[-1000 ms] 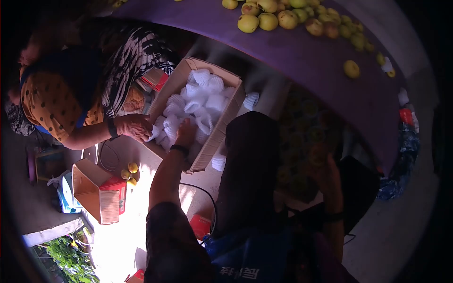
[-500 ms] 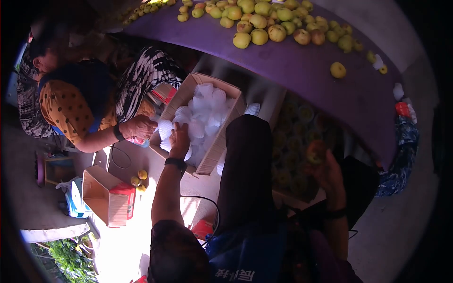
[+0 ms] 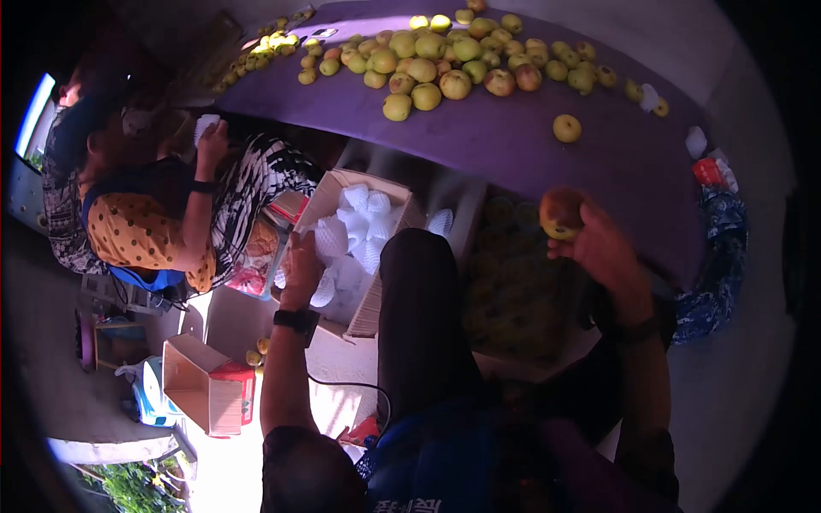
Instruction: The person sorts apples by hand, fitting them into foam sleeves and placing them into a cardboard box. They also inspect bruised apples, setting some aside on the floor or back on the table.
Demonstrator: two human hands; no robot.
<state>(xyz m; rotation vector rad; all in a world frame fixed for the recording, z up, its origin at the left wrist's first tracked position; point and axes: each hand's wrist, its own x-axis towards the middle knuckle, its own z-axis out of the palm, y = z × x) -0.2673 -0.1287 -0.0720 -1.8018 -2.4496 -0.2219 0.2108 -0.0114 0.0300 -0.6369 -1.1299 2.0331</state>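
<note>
My left hand (image 3: 301, 267) is closed on a white foam net (image 3: 331, 237) at the left side of a cardboard box (image 3: 395, 192). More white foam nets (image 3: 366, 224) lie inside that box. Raised on the right, my right hand (image 3: 603, 248) grips a red and yellow apple (image 3: 561, 214) near the edge of the purple-covered table (image 3: 479, 145). In the shade below it stands a box of apples (image 3: 513, 291), hard to make out.
Many yellow-green apples (image 3: 425, 70) are heaped on the table. At the left a co-worker (image 3: 141, 227) sits holding a foam net (image 3: 205, 128). An open carton (image 3: 201, 385) stands on the floor at lower left, with a few apples (image 3: 254, 357) beside it.
My left hand has drawn back from among the nets with one in its grasp. My right hand has raised the apple out of the shade. The co-worker's hand has left the box with a net.
</note>
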